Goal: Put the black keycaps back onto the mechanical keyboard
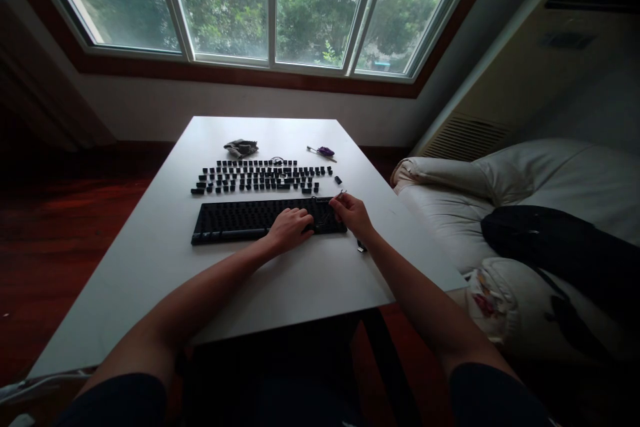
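A black keyboard [233, 221] lies across the white table in front of me. My left hand [291, 223] rests on its right half with the fingers spread and slightly bent, holding nothing. Over the keyboard's right end, my right hand [353, 213] pinches a small, thin wire tool that looks like a keycap puller [342, 193]; most of it is hidden by the fingers. Behind the keyboard stand rows of loose black keycaps [250, 177]. One keycap [338, 180] sits apart at their right. Small dark pieces [361, 247] lie beside my right wrist.
At the back of the white table [150, 267] are a crumpled grey cloth [241, 148] and a purple brush-like item [325, 151]. A pale sofa [440, 180] with a black bag [550, 233] stands to the right. Windows [225, 7] are beyond the table.
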`<state>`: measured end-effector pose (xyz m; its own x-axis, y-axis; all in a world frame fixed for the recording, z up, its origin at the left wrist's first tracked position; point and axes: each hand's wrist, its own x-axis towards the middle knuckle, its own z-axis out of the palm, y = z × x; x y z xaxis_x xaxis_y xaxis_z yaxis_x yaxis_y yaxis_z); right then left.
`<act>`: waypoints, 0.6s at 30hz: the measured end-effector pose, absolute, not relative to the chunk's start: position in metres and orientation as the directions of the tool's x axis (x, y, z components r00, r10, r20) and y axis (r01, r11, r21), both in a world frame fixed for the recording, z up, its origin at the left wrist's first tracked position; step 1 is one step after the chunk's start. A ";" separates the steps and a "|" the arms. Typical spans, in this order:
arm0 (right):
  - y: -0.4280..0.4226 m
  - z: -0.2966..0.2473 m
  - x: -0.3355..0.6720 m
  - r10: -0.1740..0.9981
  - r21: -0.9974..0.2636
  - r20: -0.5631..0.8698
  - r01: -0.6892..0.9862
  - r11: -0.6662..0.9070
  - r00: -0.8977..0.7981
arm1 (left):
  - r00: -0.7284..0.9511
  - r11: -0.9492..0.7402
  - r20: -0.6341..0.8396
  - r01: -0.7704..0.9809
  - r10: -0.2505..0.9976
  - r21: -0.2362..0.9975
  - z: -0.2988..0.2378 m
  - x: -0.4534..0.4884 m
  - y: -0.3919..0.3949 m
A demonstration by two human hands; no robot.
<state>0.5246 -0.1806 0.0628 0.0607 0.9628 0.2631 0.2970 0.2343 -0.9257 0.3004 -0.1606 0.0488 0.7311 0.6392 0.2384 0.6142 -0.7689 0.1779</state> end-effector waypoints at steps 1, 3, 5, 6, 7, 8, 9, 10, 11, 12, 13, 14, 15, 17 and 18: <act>-0.181 0.061 0.524 0.961 -0.921 0.270 0.311 0.237 0.067 | 0.730 -0.768 0.239 0.614 0.640 0.180 0.048 0.301 -0.161; -0.181 0.058 0.522 0.960 -0.911 0.271 0.343 0.230 0.075 | 0.728 -0.767 0.240 0.615 0.642 0.184 0.047 0.301 -0.161; -0.178 0.056 0.522 0.965 -0.909 0.251 0.362 0.206 0.081 | 0.728 -0.767 0.242 0.614 0.642 0.189 0.047 0.301 -0.161; -0.176 0.055 0.522 0.970 -0.913 0.229 0.364 0.184 0.084 | 0.728 -0.767 0.242 0.613 0.642 0.192 0.046 0.301 -0.161; -0.173 0.055 0.522 0.977 -0.918 0.199 0.365 0.156 0.081 | 0.727 -0.766 0.241 0.612 0.643 0.196 0.046 0.302 -0.160; -0.171 0.055 0.522 0.984 -0.923 0.161 0.363 0.125 0.071 | 0.726 -0.764 0.239 0.613 0.645 0.199 0.045 0.302 -0.160; -0.169 0.056 0.523 0.991 -0.927 0.123 0.363 0.095 0.054 | 0.725 -0.762 0.236 0.615 0.647 0.202 0.045 0.302 -0.160; -0.168 0.057 0.522 0.995 -0.927 0.094 0.367 0.075 0.034 | 0.724 -0.761 0.234 0.616 0.649 0.204 0.045 0.302 -0.160; -0.168 0.059 0.522 0.997 -0.923 0.081 0.378 0.070 0.011 | 0.724 -0.760 0.233 0.617 0.650 0.204 0.045 0.302 -0.160; -0.169 0.062 0.520 0.996 -0.914 0.086 0.396 0.085 -0.016 | 0.724 -0.760 0.234 0.617 0.650 0.203 0.044 0.302 -0.159; -0.172 0.065 0.518 0.993 -0.897 0.113 0.425 0.119 -0.040 | 0.724 -0.761 0.235 0.616 0.648 0.202 0.044 0.302 -0.159; -0.176 0.067 0.516 0.986 -0.870 0.150 0.463 0.168 -0.077 | 0.725 -0.762 0.235 0.616 0.648 0.200 0.044 0.302 -0.159; -0.181 0.069 0.514 0.973 -0.830 0.190 0.509 0.230 -0.130 | 0.724 -0.761 0.234 0.618 0.649 0.198 0.044 0.302 -0.159; -0.191 0.071 0.511 0.936 -0.710 0.285 0.611 0.350 -0.205 | 0.721 -0.756 0.228 0.624 0.655 0.197 0.043 0.302 -0.160; -0.195 0.070 0.510 0.922 -0.658 0.311 0.647 0.384 -0.232 | 0.720 -0.754 0.226 0.626 0.656 0.197 0.043 0.302 -0.160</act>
<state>0.5099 -0.1949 0.0705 -0.2319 0.9219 0.3105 0.6475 0.3845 -0.6580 0.3022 -0.1602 0.0431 0.7196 0.6564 0.2265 0.6262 -0.7544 0.1967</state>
